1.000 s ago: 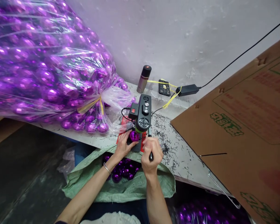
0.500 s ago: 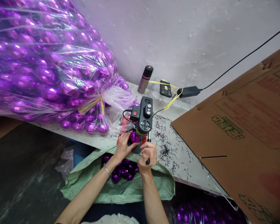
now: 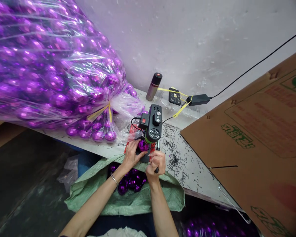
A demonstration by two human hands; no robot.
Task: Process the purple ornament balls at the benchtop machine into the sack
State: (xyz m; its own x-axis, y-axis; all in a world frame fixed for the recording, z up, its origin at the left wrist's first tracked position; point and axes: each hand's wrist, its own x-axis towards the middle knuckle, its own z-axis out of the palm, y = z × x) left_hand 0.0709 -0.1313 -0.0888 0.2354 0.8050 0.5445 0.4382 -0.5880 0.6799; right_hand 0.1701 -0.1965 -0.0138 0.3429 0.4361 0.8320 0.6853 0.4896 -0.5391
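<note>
A shiny purple ball ornament (image 3: 143,145) sits beneath the head of a small black bench drill press (image 3: 155,122). My left hand (image 3: 131,155) grips the ball from its left side, fingers behind it and thumb in front. My right hand (image 3: 156,163) is wrapped around the drill press's lever handle (image 3: 158,144), whose black grip pokes out below the fist. The drill bit and its contact with the ball are hidden by the head. Below my wrists, a green woven sack (image 3: 93,194) gapes, with several purple balls (image 3: 131,181) inside.
A large clear bag of purple balls (image 3: 51,75) fills the left side. Thin black scraps (image 3: 175,158) litter the table (image 3: 194,171). Behind stand a bottle (image 3: 154,86), a phone-like black object (image 3: 175,95) and a power adapter (image 3: 199,99). A cardboard box (image 3: 261,131) blocks the right.
The camera view has shifted slightly. Both hands keep their holds on the ball and the lever, with no clear movement of either.
</note>
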